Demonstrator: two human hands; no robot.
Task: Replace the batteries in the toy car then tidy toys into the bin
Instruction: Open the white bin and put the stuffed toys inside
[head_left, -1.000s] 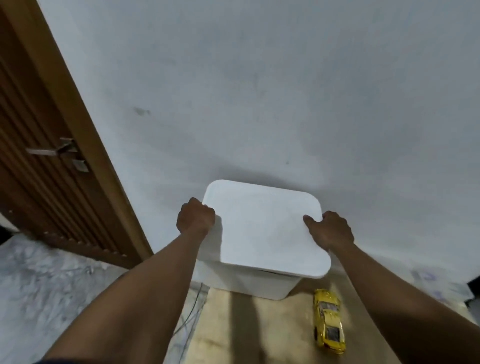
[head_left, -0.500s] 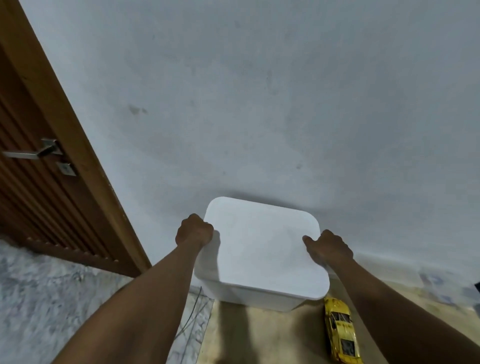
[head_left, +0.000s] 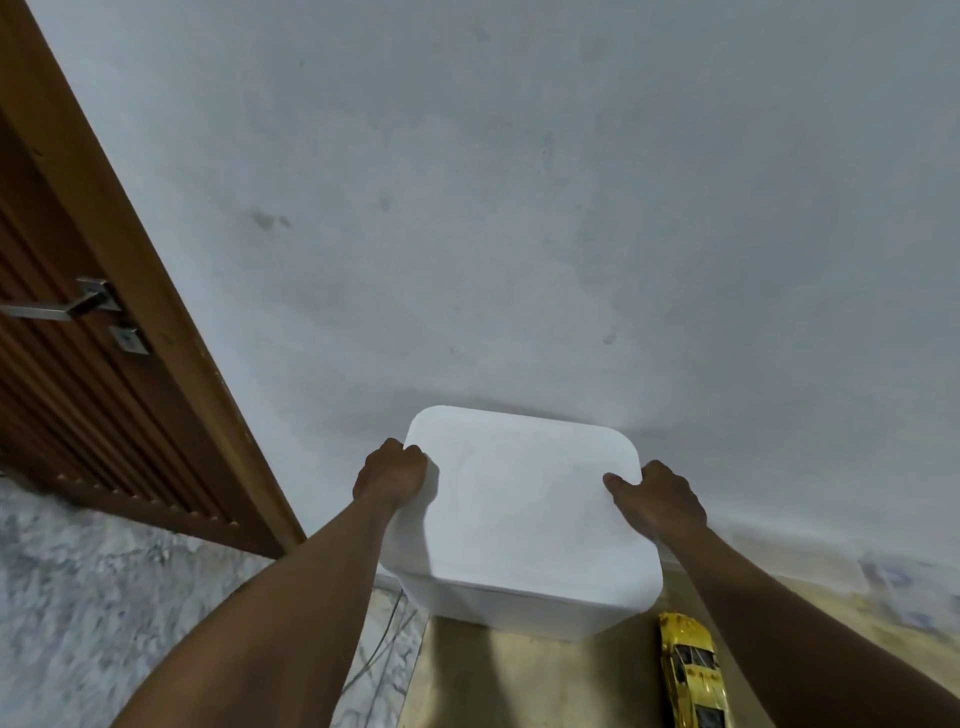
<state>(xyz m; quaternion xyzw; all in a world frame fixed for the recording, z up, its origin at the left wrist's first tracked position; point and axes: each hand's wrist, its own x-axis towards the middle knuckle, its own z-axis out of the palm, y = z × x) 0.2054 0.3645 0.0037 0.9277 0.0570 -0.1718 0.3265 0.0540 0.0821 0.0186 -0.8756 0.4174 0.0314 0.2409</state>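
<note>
My left hand (head_left: 390, 472) and right hand (head_left: 658, 496) close on the white bin's lid (head_left: 524, 506) at 9 and 3 o'clock; yellow toy car (head_left: 693, 670) lies at the bin's (head_left: 498, 608) 5 o'clock.

A room in a home, by the look of it. A plain painted wall (head_left: 519, 208) with a few scuffs meets a slatted wooden door (head_left: 67, 374) in a wooden frame, fitted with a metal lever handle (head_left: 57, 306). The floor (head_left: 93, 597) is grey marbled tile. A yellow toy car (head_left: 693, 673) lies by the wall.
</note>
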